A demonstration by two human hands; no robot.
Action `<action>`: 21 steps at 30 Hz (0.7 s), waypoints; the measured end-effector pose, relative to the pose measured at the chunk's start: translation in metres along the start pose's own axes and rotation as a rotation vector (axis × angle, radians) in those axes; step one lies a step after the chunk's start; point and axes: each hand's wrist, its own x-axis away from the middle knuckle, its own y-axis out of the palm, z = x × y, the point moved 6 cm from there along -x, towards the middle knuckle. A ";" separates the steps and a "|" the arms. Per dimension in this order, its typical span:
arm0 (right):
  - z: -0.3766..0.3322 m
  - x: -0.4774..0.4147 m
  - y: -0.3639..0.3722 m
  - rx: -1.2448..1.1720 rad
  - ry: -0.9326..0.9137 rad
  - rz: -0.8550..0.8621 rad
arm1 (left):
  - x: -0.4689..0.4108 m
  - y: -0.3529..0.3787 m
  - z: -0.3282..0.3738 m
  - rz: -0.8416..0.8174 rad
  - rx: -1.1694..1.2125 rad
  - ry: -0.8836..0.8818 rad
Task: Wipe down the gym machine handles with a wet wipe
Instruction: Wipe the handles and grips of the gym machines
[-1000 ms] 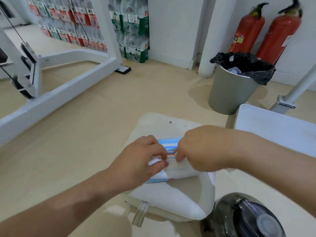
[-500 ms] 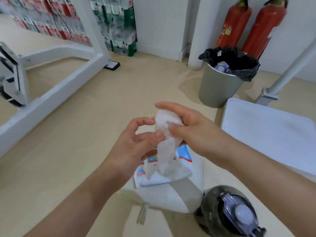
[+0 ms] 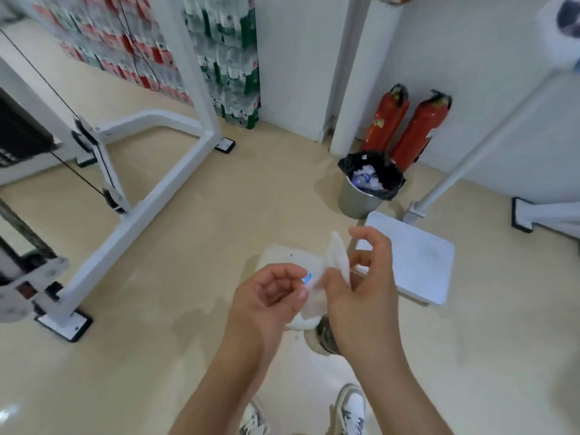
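A white wet wipe [image 3: 337,259] stands up between my two hands at chest height. My right hand [image 3: 361,287] pinches its right side between thumb and curled fingers. My left hand [image 3: 270,296] pinches its lower left edge with thumb and forefinger. Below the hands, the wipe pack shows only as a blue speck [image 3: 307,275] on a white bag [image 3: 282,255] on the floor. The white cable machine frame [image 3: 150,189] with its cable and pulley stands to the left; no handle is plainly visible.
A metal bin [image 3: 361,199] with a black liner stands ahead, two red fire extinguishers [image 3: 405,130] behind it. A white pad [image 3: 417,262] lies right of my hands, a dark bottle [image 3: 320,337] under them. Stacked water bottles [image 3: 232,58] line the far wall.
I have stood up, so the floor, bag and bottle look farther away. The wipe has come free of the pack and is now held up between both hands.
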 end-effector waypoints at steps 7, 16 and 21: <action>-0.154 0.062 -0.077 -0.276 -0.037 -0.023 | 0.106 0.047 0.153 -0.200 -0.162 0.154; -0.212 0.149 -0.119 -0.589 -0.078 -0.375 | 0.207 0.057 0.197 -0.173 -0.112 0.069; -0.224 0.202 -0.127 -0.615 -0.097 -0.691 | 0.276 0.077 0.179 -0.202 0.001 0.082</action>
